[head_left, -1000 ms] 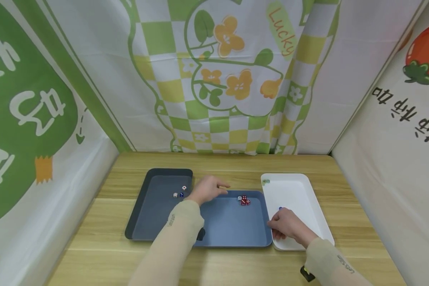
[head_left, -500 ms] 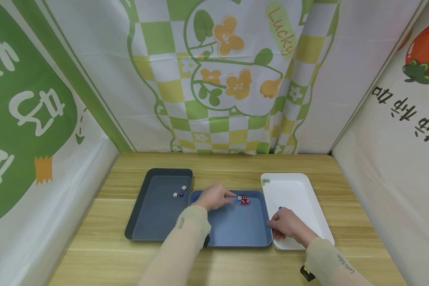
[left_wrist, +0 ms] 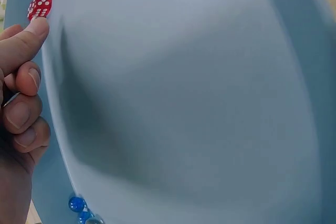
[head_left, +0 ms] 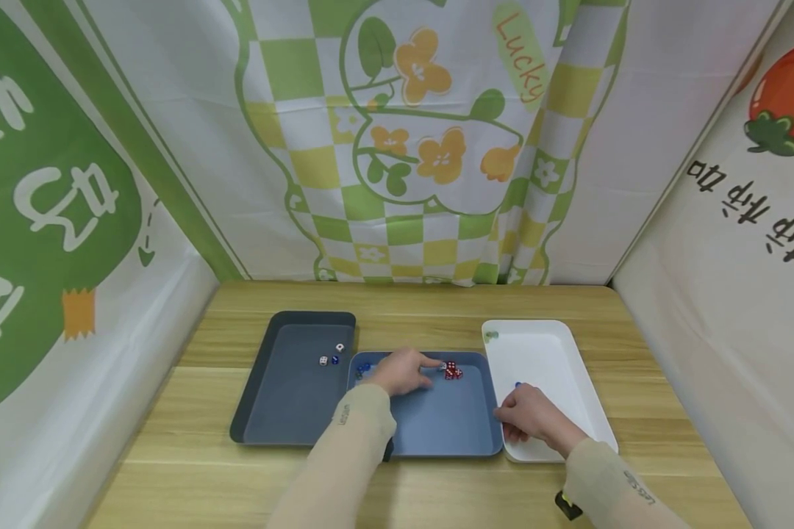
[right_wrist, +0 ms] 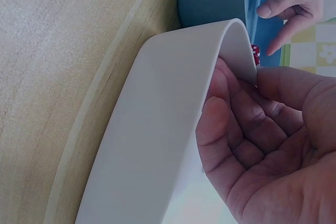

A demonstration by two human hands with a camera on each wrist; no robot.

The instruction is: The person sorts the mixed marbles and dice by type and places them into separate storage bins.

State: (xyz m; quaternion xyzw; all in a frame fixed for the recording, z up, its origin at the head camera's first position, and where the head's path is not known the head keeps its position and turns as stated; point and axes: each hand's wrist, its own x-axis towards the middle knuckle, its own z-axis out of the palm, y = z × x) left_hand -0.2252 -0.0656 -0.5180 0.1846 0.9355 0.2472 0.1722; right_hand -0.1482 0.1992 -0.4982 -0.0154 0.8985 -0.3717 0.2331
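My left hand (head_left: 402, 371) reaches over the blue tray (head_left: 446, 422), index finger extended to a pale die (head_left: 442, 366) beside several red dice (head_left: 453, 371). Its thumb stands apart from the index finger, and the other fingers curl under. In the left wrist view the thumb overlaps the lower edge of the red dice (left_wrist: 40, 2). At the near left corner of the white tray (head_left: 578, 389), my right hand (head_left: 532, 413) grips the rim. The right wrist view has its thumb at the outer side and its fingers curled inside the wall (right_wrist: 152, 103).
Small shiny blue balls (left_wrist: 76, 203) lie at the blue tray's far left corner. On the left, a dark grey tray (head_left: 284, 411) holds white dice (head_left: 323, 361) and a blue die (head_left: 335, 360). A small blue item (head_left: 518, 384) shows beyond my right hand. A curtain (head_left: 410, 250) hangs behind the table.
My left hand has moved right across the blue tray to the dice, uncovering the blue balls at its far left corner. The right hand has stayed at the white tray.
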